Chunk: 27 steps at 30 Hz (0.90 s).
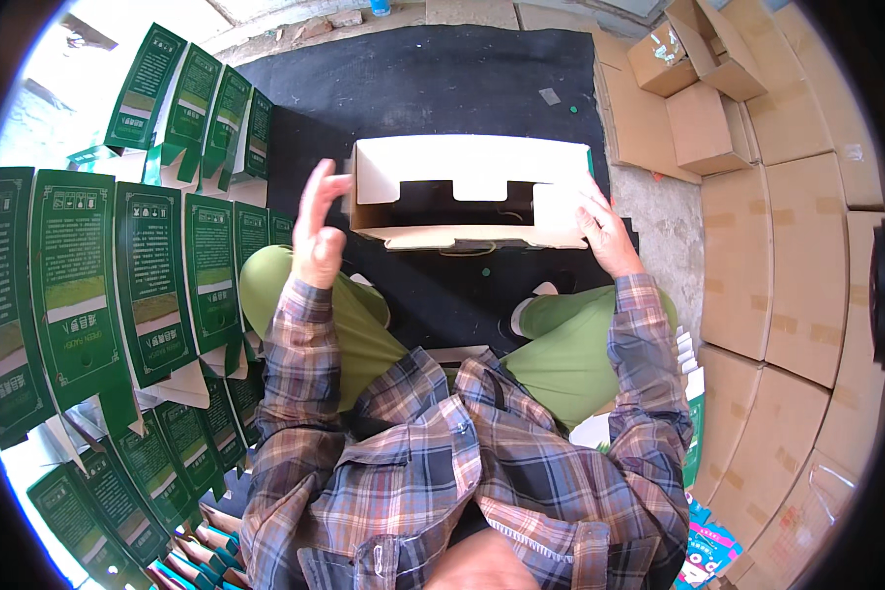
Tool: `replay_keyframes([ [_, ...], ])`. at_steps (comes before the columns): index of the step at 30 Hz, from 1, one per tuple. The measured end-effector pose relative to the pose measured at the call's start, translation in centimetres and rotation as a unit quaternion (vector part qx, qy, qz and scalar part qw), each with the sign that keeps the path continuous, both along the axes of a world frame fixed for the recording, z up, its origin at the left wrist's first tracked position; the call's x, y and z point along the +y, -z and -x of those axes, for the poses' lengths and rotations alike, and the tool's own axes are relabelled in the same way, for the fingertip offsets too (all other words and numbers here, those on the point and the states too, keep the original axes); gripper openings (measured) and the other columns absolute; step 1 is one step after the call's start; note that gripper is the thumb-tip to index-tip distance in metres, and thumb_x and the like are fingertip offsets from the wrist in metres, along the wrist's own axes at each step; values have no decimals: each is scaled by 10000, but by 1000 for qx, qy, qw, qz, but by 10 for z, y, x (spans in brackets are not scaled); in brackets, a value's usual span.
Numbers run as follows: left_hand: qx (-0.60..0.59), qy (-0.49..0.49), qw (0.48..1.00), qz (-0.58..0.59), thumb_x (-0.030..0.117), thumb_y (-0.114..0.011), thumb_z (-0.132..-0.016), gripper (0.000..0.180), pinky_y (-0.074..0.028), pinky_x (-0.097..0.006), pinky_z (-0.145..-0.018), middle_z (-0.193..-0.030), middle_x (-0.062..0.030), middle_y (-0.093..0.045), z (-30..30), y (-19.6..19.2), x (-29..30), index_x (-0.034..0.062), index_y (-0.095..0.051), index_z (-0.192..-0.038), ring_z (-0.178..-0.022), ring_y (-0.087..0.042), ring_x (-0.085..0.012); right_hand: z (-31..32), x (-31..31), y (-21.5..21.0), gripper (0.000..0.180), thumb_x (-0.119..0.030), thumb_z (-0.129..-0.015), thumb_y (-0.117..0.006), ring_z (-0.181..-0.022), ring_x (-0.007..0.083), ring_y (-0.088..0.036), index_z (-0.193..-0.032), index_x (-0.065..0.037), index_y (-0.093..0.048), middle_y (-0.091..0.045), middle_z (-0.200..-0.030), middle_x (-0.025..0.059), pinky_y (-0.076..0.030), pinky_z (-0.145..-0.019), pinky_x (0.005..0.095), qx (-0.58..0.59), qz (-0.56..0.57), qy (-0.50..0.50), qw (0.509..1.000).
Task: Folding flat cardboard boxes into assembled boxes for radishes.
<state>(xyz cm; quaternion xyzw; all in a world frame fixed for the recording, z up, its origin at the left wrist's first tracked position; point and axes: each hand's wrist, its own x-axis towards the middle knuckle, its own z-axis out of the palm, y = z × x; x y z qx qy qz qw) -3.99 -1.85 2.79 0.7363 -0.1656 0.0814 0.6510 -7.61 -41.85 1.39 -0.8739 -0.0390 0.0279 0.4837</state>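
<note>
The person sits on a black mat (433,74) spread over a rough concrete floor (664,211), knees in green trousers drawn up either side. In front of the knees, on the mat, lies a white carton (467,162) on its side, with cut-out tabs along its open face and a green edge showing at its far right corner. The right hand (605,231) rests on the carton's right end, fingers together and pressed flat against the panel, not clamped round it. The left hand (317,226) is lifted just beside the carton's left end, palm turned inward, fingers straight and slightly apart; whether it touches the flap I cannot tell. To the person's left, rows of flat green printed cartons (147,275) overlap like tiles, running up toward bright daylight. To the right, plain brown cardboard boxes (767,275) are stacked close, with a few smaller ones lying open farther back.
</note>
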Motion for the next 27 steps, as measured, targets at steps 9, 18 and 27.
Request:
replay_keyframes([
  [9, -31, -81, 938, -335, 93, -675, -747, 607, -395, -414, -860, -1058, -117, -557, -14, 18, -48, 98, -451, -1311, -951, -522, -288, -8, 10, 6, 525, -414, -937, -472, -1285, 253, -381, -1258, 0, -506, -380, -1412, 135, -300, -1046, 324, -20, -6, 79, 997],
  [18, -119, 3, 842, -526, 513, -679, -706, 623, -239, -597, -992, -1276, -5, -519, -8, 20, -56, 207, -554, -1233, -1253, -397, -254, 3, 37, -18, 714, -207, -621, -786, -1191, 327, -411, -1282, -225, -517, -343, -1422, 67, -378, -1004, 404, -26, 292, 21, 956],
  [27, -110, 35, 816, -566, 450, -706, -697, 577, -272, -542, -957, -1213, 19, -538, -7, 26, -51, 218, -569, -1208, -1191, -428, -204, 3, 39, -17, 525, -216, -668, -767, -1127, 334, -436, -1166, -170, -607, -396, -1376, 87, -393, -976, 410, -24, 319, -6, 947],
])
